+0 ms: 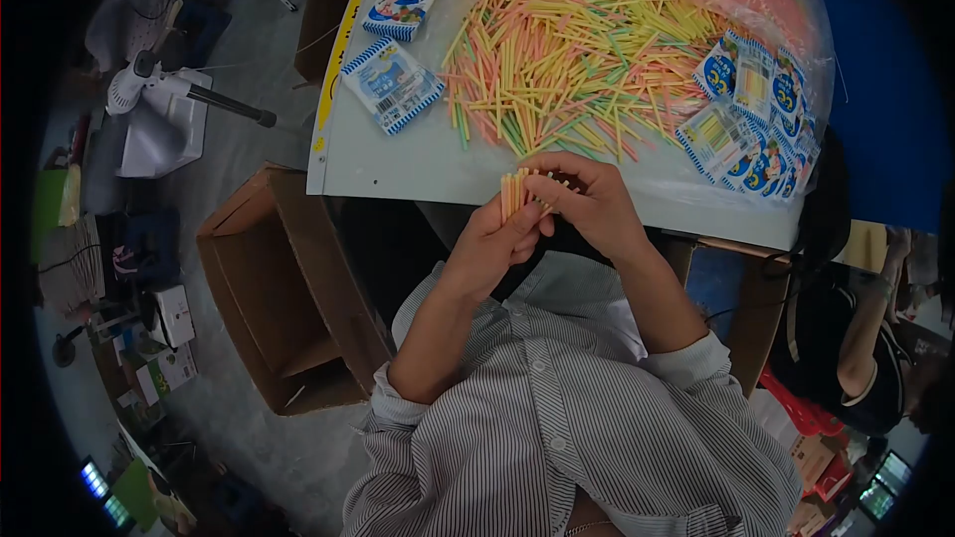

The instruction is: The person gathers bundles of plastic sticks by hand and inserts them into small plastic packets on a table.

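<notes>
My left hand (489,247) is closed around a small bundle of candy sticks (510,197), held upright just off the table's front edge. My right hand (595,207) meets it from the right, its fingers bent over more sticks, whose ends show between the fingers. Part of the bundle is hidden behind the fingers. Right beyond my hands spreads a large heap of thin yellow, pink and green candy sticks (587,50), on a clear plastic sheet (796,0).
Two blue-and-white packets (393,85) lie on the table (348,154) at the left. Several filled packets (761,104) are piled at the right. An open cardboard box (269,278) stands on the floor at my left. Another person (846,338) is at the far right.
</notes>
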A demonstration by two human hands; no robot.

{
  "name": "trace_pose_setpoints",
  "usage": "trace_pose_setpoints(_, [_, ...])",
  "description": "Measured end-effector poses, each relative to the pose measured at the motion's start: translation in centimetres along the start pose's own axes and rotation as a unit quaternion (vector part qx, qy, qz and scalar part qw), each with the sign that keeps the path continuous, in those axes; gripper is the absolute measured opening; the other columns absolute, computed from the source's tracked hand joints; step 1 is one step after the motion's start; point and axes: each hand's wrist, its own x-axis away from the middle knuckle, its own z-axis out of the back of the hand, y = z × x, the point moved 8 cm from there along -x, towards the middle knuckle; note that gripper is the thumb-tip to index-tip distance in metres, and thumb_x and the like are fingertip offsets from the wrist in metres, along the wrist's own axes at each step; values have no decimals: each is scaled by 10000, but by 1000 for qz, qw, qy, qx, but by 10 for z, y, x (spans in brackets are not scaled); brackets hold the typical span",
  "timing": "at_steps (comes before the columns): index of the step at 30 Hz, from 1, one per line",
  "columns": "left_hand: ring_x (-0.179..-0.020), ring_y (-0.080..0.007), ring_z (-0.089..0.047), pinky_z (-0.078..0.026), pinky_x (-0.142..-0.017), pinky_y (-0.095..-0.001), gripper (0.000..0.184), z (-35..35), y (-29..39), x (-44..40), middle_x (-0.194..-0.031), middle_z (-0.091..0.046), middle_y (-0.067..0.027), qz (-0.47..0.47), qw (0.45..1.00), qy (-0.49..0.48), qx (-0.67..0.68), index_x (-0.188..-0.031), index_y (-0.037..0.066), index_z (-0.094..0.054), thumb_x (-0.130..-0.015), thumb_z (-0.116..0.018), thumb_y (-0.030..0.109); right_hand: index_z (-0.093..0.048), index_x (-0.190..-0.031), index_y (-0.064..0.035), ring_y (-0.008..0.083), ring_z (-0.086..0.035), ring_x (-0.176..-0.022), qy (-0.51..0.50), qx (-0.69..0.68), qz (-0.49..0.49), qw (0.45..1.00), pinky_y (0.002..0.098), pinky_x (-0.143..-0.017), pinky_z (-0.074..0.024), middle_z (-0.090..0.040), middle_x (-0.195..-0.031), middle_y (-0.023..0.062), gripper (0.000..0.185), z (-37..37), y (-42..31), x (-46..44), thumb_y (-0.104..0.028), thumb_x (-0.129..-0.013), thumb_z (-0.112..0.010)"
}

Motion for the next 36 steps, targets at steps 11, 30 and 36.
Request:
trace_pose_setpoints(11, [-518,-26,-328,-277,-435,-141,137,5,17,-11,-766,-468,-5,-43,992,115,17,-952,52,-435,-873,-384,152,-450,-1081,-28,32,-431,-600,79,-179,5,981,144,-485,-342,-499,-932,17,295,28,2,-5,-169,-824,-484])
trace_pose_setpoints(30, [-513,-24,-327,-276,-434,-146,159,1,17,-2,-734,-446,13,-73,995,74,1,-951,40,-447,-875,-387,167,-486,-846,-29,17,-465,-535,72,-3,49,996,136,-455,-361,-499,-667,-15,89,2,-6,1,-86,-790,-524])
trace_pose_setpoints(36, [-523,-34,-330,-283,-456,-146,166,-6,10,3,-753,-462,-4,-36,999,23,-6,-986,47,-446,-873,-387,154,-522,-907,3,34,-459,-520,28,36,33,998,159,-472,-381,-496,-624,-15,161,-3,-15,4,-108,-790,-516])
